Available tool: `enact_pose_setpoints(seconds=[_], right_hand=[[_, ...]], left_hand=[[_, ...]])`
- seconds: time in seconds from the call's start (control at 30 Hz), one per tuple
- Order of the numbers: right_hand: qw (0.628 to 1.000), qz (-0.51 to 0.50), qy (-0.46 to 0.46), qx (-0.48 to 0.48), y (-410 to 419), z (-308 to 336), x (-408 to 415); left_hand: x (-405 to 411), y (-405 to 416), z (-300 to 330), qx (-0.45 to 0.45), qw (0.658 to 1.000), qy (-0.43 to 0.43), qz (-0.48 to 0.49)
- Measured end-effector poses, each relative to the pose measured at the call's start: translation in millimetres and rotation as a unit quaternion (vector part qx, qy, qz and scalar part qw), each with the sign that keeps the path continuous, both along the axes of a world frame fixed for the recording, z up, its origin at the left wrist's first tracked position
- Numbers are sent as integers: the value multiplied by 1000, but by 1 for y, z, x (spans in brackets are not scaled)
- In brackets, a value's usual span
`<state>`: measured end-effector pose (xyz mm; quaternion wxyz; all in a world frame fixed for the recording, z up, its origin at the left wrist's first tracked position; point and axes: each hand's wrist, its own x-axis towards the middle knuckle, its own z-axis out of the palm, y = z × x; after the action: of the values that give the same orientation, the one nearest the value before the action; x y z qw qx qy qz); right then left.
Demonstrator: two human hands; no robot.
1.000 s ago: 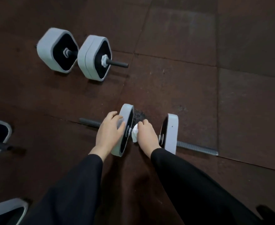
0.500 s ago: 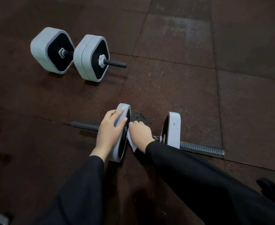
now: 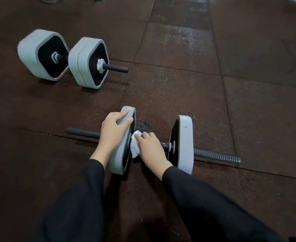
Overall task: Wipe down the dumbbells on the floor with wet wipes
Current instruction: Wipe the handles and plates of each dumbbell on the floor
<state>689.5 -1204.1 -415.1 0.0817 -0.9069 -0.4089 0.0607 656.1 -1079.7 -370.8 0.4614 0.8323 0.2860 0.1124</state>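
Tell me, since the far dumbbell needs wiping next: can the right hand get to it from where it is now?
Probably not without shifting. The right hand presses the wipe on the near dumbbell, and the far dumbbell lies beyond the left hand. Bare floor lies between.

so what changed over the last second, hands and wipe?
The right hand slid the wipe down the inner face of the near dumbbell's left plate and back up toward the hub, gripping it throughout. The left hand stayed clamped over that plate's rim, steadying it. The near dumbbell and the far dumbbell kept their places on the floor; the apparent shift is camera motion.
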Motion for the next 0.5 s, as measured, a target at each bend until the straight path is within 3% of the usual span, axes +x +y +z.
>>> enact_pose_setpoints(seconds=[0.1, 0.27, 0.5], right_hand=[[999, 14, -48, -8, 1, -3, -7], [998, 37, -6, -55, 0, 9, -12], [997, -6, -75, 8, 4, 5, -20]], left_hand=[[-6, -3, 0, -21, 1000, 0, 12], [-11, -7, 2, -37, 999, -5, 32], [-7, -7, 3, -35, 999, -1, 27]])
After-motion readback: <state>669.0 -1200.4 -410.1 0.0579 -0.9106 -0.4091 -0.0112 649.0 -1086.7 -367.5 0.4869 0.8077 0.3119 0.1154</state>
